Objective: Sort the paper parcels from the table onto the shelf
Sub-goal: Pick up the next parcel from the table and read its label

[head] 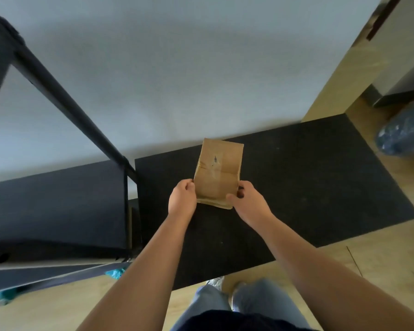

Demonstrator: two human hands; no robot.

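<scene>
Now both hands hold one brown paper parcel (216,173) above the black desk (320,182). Left hand (181,199) fingers pinch its left edge, right hand (247,201) fingers its right. Black shelf (58,201) stands just left, desk bare all around.

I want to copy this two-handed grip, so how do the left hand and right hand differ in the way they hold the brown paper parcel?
The left hand clasps the brown paper parcel at its left edge, fingers curled into a near fist; the right hand is looser, with its thumb lying across the parcel's lower right corner. The left hand sits slightly higher than the right. Both grip the parcel's near end above the black table.
</scene>
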